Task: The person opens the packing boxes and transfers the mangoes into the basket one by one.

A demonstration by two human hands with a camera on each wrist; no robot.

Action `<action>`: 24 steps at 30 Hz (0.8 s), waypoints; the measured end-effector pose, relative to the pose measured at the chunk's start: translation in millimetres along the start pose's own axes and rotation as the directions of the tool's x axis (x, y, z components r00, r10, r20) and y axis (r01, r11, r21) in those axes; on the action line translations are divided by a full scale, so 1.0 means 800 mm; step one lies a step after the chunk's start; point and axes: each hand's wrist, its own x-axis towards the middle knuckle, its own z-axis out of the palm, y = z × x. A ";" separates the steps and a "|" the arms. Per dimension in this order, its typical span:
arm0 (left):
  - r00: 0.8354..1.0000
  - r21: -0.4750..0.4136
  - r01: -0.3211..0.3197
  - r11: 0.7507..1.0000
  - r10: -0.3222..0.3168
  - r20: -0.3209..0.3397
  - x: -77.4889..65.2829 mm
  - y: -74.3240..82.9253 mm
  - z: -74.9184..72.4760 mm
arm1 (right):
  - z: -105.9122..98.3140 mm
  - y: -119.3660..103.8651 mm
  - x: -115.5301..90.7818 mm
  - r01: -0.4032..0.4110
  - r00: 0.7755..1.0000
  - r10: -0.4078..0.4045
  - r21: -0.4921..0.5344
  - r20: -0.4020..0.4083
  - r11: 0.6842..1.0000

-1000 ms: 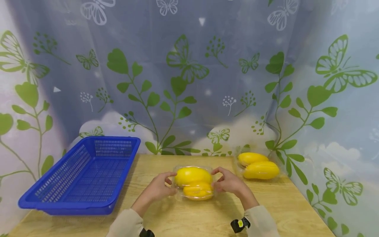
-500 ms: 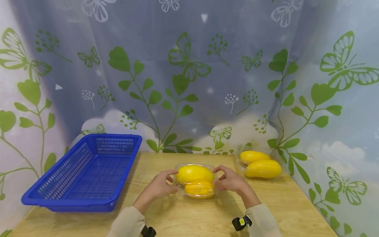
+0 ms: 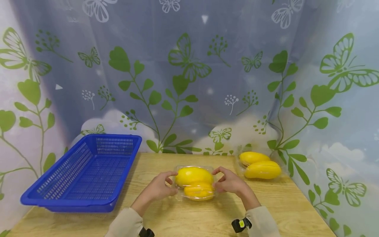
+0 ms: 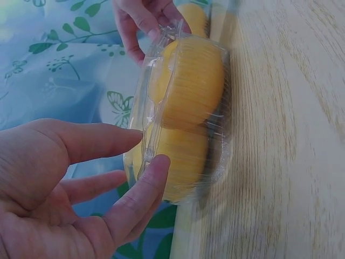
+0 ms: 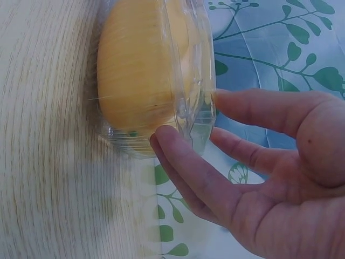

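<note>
A clear plastic clamshell box [image 3: 181, 195] sits on the table in front of me, with two plump yellow fruits, a larger oblong one [image 3: 193, 176] behind a smaller one [image 3: 199, 190]. My left hand [image 3: 160, 188] pinches the box's left side; in the left wrist view its thumb and fingertips [image 4: 159, 164] meet the seam between lid and base. At the opposite end my right hand [image 3: 231, 183] pinches the rim, with fingertips [image 5: 168, 137] against the plastic wall in the right wrist view. The lid appears to lie down over the fruits.
A blue plastic basket [image 3: 113, 197] with slotted walls stands at the left of the wooden table [image 3: 183, 220]. Back right, another clear box [image 3: 282, 174] holds two yellow fruits [image 3: 263, 170]. A printed butterfly curtain [image 3: 192, 98] hangs behind the table.
Both hands keep their places on the box, with barely any movement. Only the head view has shifted slightly.
</note>
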 end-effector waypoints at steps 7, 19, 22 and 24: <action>1.000 -0.004 -0.002 1.000 0.002 0.008 -0.004 0.001 -0.001 | -0.001 -0.001 -0.003 0.013 1.000 -0.013 -0.003 0.020 1.000; 1.000 -0.001 0.000 1.000 0.000 0.027 -0.008 0.001 -0.004 | -0.001 -0.001 -0.005 0.033 0.999 -0.032 -0.015 0.036 0.999; 0.999 0.001 0.000 1.000 0.000 0.038 -0.009 0.002 -0.005 | -0.001 -0.002 -0.006 0.026 0.999 -0.025 -0.018 0.032 1.000; 0.999 0.006 -0.003 1.000 0.003 0.042 -0.009 0.003 -0.005 | -0.001 -0.002 -0.006 0.025 0.999 -0.025 -0.016 0.031 1.000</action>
